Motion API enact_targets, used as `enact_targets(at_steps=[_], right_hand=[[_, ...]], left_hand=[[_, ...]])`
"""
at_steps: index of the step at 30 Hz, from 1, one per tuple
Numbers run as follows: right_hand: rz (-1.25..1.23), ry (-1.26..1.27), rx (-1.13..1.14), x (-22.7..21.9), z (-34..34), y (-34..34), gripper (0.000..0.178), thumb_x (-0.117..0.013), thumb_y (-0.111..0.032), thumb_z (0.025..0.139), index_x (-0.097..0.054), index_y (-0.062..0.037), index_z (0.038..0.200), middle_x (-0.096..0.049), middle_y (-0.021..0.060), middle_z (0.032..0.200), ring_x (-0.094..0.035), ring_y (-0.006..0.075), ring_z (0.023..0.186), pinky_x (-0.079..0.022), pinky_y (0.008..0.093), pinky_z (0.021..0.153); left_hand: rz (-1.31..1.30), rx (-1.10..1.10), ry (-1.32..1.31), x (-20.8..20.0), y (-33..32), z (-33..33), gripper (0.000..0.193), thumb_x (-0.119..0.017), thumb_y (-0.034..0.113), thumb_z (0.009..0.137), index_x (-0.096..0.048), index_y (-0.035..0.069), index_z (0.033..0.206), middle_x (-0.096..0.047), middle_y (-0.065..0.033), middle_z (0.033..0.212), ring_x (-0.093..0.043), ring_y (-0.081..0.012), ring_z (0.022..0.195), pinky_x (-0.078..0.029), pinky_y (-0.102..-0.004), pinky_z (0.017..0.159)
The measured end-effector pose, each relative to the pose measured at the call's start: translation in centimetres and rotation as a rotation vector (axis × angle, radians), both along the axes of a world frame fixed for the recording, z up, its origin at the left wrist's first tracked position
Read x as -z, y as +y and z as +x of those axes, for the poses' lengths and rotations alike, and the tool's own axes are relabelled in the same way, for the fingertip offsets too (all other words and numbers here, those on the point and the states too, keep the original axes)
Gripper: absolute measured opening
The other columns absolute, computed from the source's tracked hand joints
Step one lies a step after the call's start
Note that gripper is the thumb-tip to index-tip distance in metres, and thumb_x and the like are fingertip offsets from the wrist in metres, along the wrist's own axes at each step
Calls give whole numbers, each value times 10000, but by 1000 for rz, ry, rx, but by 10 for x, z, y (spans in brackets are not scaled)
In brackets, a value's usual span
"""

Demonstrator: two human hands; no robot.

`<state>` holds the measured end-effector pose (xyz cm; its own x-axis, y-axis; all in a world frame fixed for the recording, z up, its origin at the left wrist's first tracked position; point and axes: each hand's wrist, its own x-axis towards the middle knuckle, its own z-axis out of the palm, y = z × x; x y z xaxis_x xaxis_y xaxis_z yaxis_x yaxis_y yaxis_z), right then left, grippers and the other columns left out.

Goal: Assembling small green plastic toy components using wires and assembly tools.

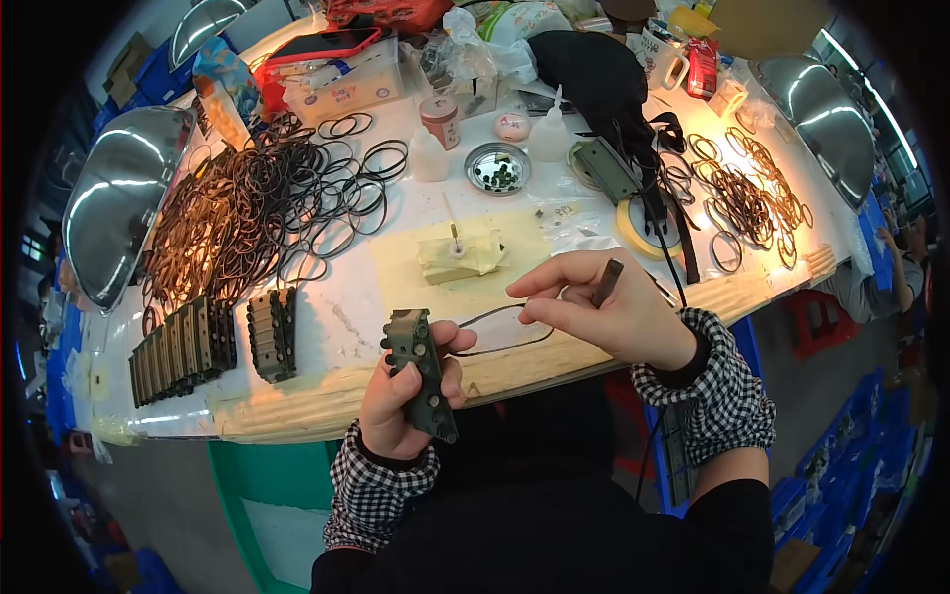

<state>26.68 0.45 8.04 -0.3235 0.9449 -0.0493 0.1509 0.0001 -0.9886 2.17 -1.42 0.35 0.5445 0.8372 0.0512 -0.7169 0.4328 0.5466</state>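
Observation:
My left hand (381,421) is closed round a camouflage-coloured part (424,381) with round knobs along its edges, held tilted over the table's front edge. From beside its fingers a thin dark rubber ring (510,348) stretches toward my right hand (628,322). Thumb and forefinger of the right hand pinch the ring's upper side. A dark, pen-like tool (608,282) also sticks up from between the right hand's fingers; its lower end is hidden. Similar camouflage parts (188,346) stand in a row at the left, with another (272,335) beside them.
Tangled dark rings lie in a big heap (237,218) at the left and a smaller one (752,203) at the right. Ahead are a taped block with a thin stick (460,255), a metal dish of dark bits (498,168), white bottles (428,156) and a tape roll (648,233). Metal lamp shades (129,203) flank the table.

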Motion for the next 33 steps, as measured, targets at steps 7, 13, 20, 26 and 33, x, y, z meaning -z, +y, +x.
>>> enact_targets(at_steps=[7, 13, 20, 26, 33], right_hand=[[-84, 124, -51, 4, -6, 0, 240, -630, -84, 889, -637, 76, 1068, -683, 115, 960, -677, 152, 877, -536, 238, 772], [-68, 104, -42, 5, -7, -2, 253, -635, -95, 888, -637, 79, 1072, -684, 115, 944, -677, 153, 871, -533, 237, 767], [74, -107, -84, 5, -6, -3, 185, -658, -90, 855, -672, 12, 1008, -687, 46, 855, -641, 85, 744, -494, 258, 626], [565, -174, -12, 12, -11, -7, 114, -656, -83, 788, -652, -30, 888, -638, 107, 777, -633, 267, 705, -492, 344, 603], [589, -398, -39, 13, -13, -12, 120, -699, -73, 797, -672, -52, 911, -643, 68, 761, -654, 233, 712, -511, 312, 607]], left_hand=[[-29, -34, -62, 2, -2, -3, 579, -612, 246, 894, -413, -48, 1351, -491, -220, 1326, -553, -124, 819, -530, -255, 742], [-30, -20, -60, 3, -4, -4, 585, -617, 242, 890, -408, -41, 1358, -489, -217, 1336, -548, -130, 819, -517, -265, 722], [34, 32, -35, 5, -9, -2, 615, -668, 226, 853, -421, -47, 1346, -515, -225, 1308, -582, -172, 823, -533, -307, 707], [62, 153, -86, 2, -13, 2, 580, -710, 160, 812, -468, -51, 1295, -545, -236, 1255, -625, -229, 806, -561, -349, 702], [137, 195, -260, 6, -10, -1, 512, -651, 82, 841, -458, -97, 1280, -510, -275, 1277, -649, -273, 826, -564, -385, 708]])
